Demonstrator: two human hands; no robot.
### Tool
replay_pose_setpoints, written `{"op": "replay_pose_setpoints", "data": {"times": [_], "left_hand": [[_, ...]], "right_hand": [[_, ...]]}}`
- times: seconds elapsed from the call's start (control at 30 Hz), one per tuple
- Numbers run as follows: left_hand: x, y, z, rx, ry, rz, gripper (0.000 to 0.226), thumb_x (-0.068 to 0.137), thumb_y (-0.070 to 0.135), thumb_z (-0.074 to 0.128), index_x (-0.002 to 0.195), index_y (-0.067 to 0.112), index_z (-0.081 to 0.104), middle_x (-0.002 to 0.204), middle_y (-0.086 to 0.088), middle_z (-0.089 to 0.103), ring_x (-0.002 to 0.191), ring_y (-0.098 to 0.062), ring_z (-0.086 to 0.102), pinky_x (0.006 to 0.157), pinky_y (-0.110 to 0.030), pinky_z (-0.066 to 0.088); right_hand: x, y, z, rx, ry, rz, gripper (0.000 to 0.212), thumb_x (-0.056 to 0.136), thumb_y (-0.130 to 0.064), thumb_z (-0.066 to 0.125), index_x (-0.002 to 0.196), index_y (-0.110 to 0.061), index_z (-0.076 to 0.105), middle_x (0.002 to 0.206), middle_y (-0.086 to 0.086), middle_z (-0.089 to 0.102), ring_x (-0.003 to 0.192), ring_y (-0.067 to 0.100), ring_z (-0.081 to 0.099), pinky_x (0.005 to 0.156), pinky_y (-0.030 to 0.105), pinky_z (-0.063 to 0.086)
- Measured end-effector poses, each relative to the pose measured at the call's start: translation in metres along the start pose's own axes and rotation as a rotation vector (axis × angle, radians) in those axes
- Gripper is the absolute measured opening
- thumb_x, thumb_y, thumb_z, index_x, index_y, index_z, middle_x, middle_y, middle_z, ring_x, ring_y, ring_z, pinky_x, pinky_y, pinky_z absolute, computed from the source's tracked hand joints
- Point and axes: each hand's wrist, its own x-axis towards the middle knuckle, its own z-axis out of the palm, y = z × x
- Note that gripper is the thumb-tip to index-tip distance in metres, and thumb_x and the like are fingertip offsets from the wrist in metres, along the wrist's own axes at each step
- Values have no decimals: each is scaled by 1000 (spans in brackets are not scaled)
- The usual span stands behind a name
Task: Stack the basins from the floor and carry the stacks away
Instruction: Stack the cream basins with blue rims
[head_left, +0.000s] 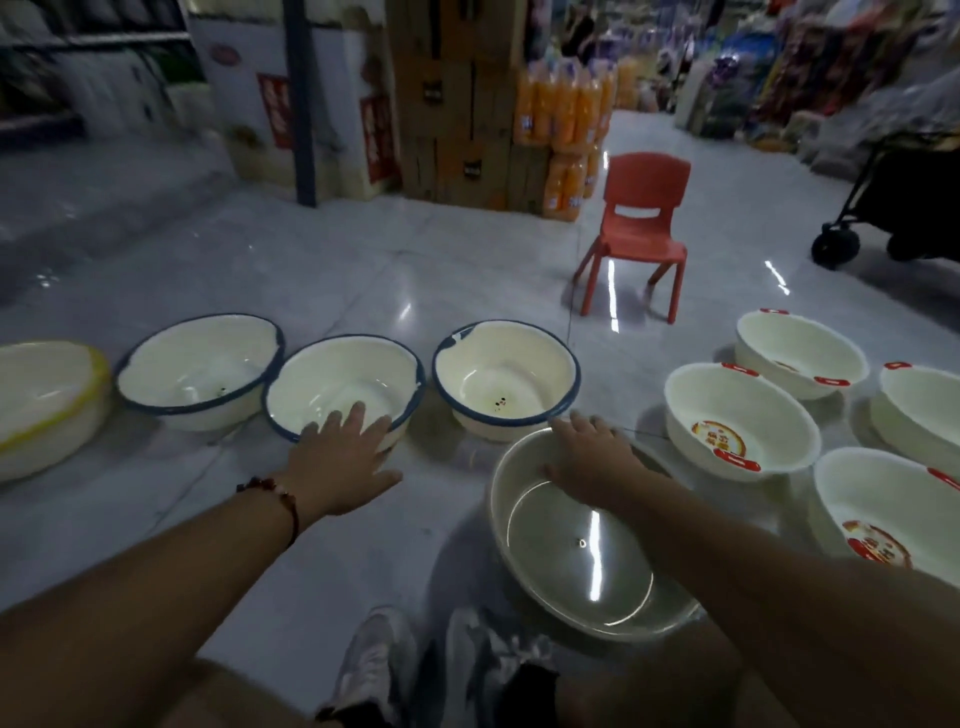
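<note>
We see left hand (340, 457) reaching over near rim of middle blue-rimmed enamel basin (345, 387), fingers spread straight, holding nothing. Right hand (589, 457) lies on far rim of steel basin (576, 540) near our shoes (374, 670); grip on rim we cannot tell. Two more blue-rimmed basins (200, 371) (506, 379) flank middle one on tiled floor (363, 270). White plastic basins (743, 421) at right; red chair (641, 228) beyond.

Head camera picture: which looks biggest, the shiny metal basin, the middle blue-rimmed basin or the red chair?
1. Metal basin, largest, though it is nearest the camera.
2. Middle blue-rimmed basin.
3. Red chair, smallest, but farthest away, so that may mislead.
</note>
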Motion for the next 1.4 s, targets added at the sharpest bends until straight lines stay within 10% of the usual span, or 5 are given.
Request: {"op": "replay_pose_setpoints", "data": {"times": [0.6, 0.83, 0.93, 1.1, 1.4], "left_hand": [[275, -66, 80, 81, -77, 66, 74, 98, 61, 34, 158, 25, 9, 165, -13, 5, 148, -35, 17, 116, -47, 22], [362, -85, 157, 42, -66, 82, 71, 98, 56, 36, 157, 24, 12, 164, -16, 6, 147, -37, 17, 117, -49, 23], [377, -95, 167, 37, -103, 93, 71, 99, 55, 36, 157, 23, 11, 164, -17, 7, 147, -37, 18, 118, -49, 23], [363, -118, 140, 18, -260, 85, 71, 100, 55, 34, 157, 22, 10, 164, -17, 6, 148, -37, 17, 116, -48, 24], [319, -158, -46, -324, -459, -36, 70, 99, 56, 40, 157, 24, 18, 164, -12, 16, 144, -32, 29, 112, -44, 34]], "right_hand": [[322, -7, 92, -23, -182, 223, 72, 93, -61, 46, 150, -22, 28, 154, 11, 30, 135, 38, 38, 110, 51, 36], [405, 62, 162, 1011, -4, 1084, 93, 73, -41, 80, 147, -13, 30, 138, 15, 48, 113, 36, 57, 83, 46, 55], [413, 71, 166, 1400, 12, 1292, 47, 84, -21, 74, 125, -10, 52, 112, 8, 62, 81, 24, 62, 59, 36, 54], [406, 51, 115, 1552, -99, 1399, 14, 92, -14, 63, 94, -4, 54, 91, 7, 65, 76, 18, 63, 42, 27, 53], [330, 10, -64, 1468, -184, 1425, 14, 92, -11, 60, 102, -8, 52, 81, 6, 57, 69, 14, 58, 36, 20, 48]]}}
